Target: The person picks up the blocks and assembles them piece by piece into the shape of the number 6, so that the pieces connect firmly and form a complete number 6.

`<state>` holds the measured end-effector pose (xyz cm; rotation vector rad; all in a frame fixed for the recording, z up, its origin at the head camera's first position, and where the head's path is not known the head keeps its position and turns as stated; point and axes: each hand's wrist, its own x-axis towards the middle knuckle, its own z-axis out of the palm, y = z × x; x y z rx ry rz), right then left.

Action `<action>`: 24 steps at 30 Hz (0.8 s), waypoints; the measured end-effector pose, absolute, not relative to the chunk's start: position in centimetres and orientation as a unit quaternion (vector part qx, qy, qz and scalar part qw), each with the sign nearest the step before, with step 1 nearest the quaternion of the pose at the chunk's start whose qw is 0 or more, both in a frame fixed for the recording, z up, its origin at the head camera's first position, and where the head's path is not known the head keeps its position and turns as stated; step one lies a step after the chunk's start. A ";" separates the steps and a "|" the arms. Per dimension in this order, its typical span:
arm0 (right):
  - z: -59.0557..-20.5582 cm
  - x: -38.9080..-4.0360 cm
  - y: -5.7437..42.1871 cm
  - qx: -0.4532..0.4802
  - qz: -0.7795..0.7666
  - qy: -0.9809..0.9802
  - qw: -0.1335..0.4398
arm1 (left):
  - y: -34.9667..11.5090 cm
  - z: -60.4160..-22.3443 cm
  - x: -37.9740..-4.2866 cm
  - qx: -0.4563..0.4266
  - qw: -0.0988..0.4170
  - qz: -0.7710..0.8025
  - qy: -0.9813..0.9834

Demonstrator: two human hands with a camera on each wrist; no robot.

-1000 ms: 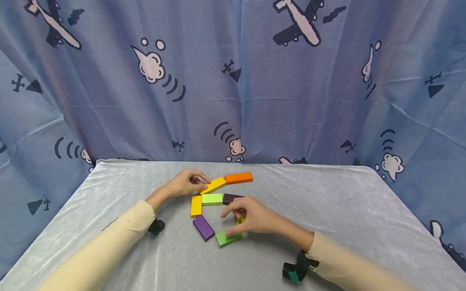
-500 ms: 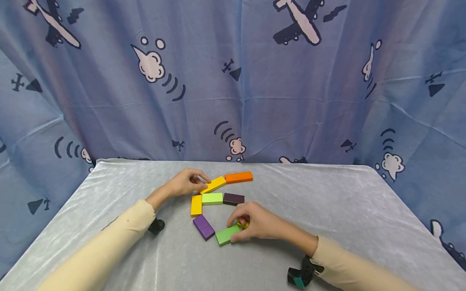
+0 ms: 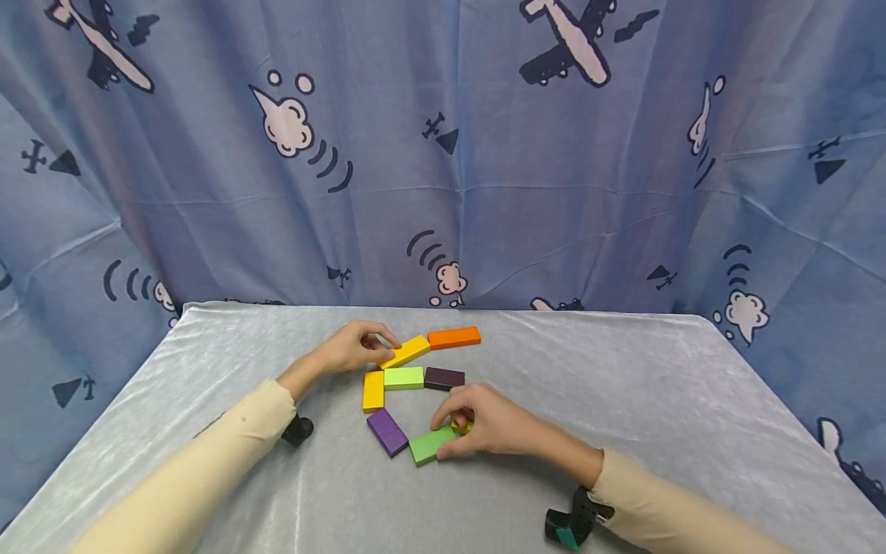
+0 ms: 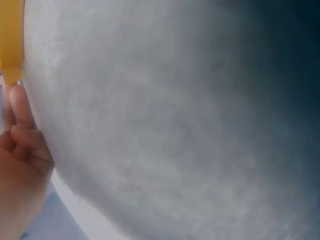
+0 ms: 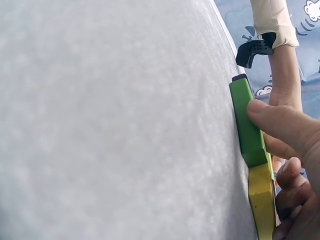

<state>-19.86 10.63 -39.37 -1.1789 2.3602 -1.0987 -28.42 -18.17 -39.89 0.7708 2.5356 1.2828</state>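
In the head view, flat wooden blocks lie end to end on a pale cloth. My left hand [image 3: 349, 350] pinches the near end of a yellow block [image 3: 411, 349] between thumb and finger. An orange block [image 3: 454, 338] touches that block's far end. My right hand [image 3: 487, 422] grips the right part of a green block [image 3: 429, 446], its thumb on the near side. Beyond it, a second yellow block [image 5: 261, 197] meets the green one's end, mostly hidden by the right fingers in the head view. A purple block [image 3: 388, 432] lies against the green block's left end.
A third yellow block [image 3: 374, 392] stands left of a light green block [image 3: 404, 378], which adjoins a dark block [image 3: 445, 378]. The grey-white cloth [image 3: 664, 385] covers the table, with a blue patterned curtain [image 3: 388, 154] behind it.
My right hand has drawn slightly back and right, and its fingers have closed on the green block. The green block has shifted a little away from me. My left hand stays put.
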 end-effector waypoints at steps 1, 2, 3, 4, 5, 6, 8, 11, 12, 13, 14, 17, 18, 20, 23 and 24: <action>-39.4 -19.9 10.6 -0.408 -0.380 0.818 0.142 | -18.2 -39.9 -28.4 0.259 0.099 0.433 0.858; -39.4 -19.9 10.6 -0.406 -0.381 0.819 0.144 | -18.1 -39.9 -28.4 0.256 0.100 0.432 0.859; -39.4 -19.9 10.6 -0.404 -0.381 0.819 0.146 | -18.1 -39.9 -28.4 0.253 0.102 0.431 0.860; -39.4 -19.9 10.7 -0.401 -0.382 0.819 0.147 | -18.1 -39.8 -28.4 0.251 0.102 0.431 0.861; -39.4 -19.9 10.7 -0.399 -0.383 0.820 0.148 | -18.1 -39.8 -28.4 0.251 0.102 0.430 0.861; -39.4 -19.9 10.7 -0.397 -0.384 0.821 0.148 | -18.1 -39.8 -28.4 0.251 0.102 0.430 0.861; -39.3 -19.9 10.8 -0.393 -0.384 0.823 0.145 | -18.1 -39.8 -28.4 0.251 0.103 0.432 0.860; -39.0 -19.9 11.2 -0.390 -0.389 0.823 0.138 | -18.1 -39.8 -28.4 0.256 0.101 0.435 0.857; -38.9 -19.9 11.3 -0.388 -0.392 0.823 0.137 | -18.0 -39.8 -28.4 0.257 0.102 0.436 0.857; -38.8 -19.9 11.4 -0.386 -0.395 0.822 0.135 | -18.0 -39.8 -28.4 0.257 0.102 0.436 0.856; -38.7 -19.9 11.6 -0.386 -0.397 0.822 0.135 | -18.0 -39.9 -28.4 0.256 0.102 0.437 0.856; -38.4 -20.0 12.0 -0.387 -0.401 0.820 0.129 | -18.0 -39.9 -28.4 0.253 0.104 0.435 0.858; -38.4 -20.0 12.1 -0.389 -0.401 0.820 0.127 | -18.0 -39.9 -28.4 0.253 0.103 0.434 0.858; -38.3 -20.0 12.2 -0.393 -0.399 0.819 0.122 | -18.0 -39.9 -28.4 0.250 0.104 0.434 0.859; -38.4 -20.0 12.5 -0.397 -0.398 0.818 0.119 | -17.9 -39.9 -28.3 0.249 0.106 0.436 0.858; -38.4 -20.0 12.5 -0.395 -0.399 0.819 0.120 | -17.9 -39.9 -28.3 0.251 0.106 0.437 0.858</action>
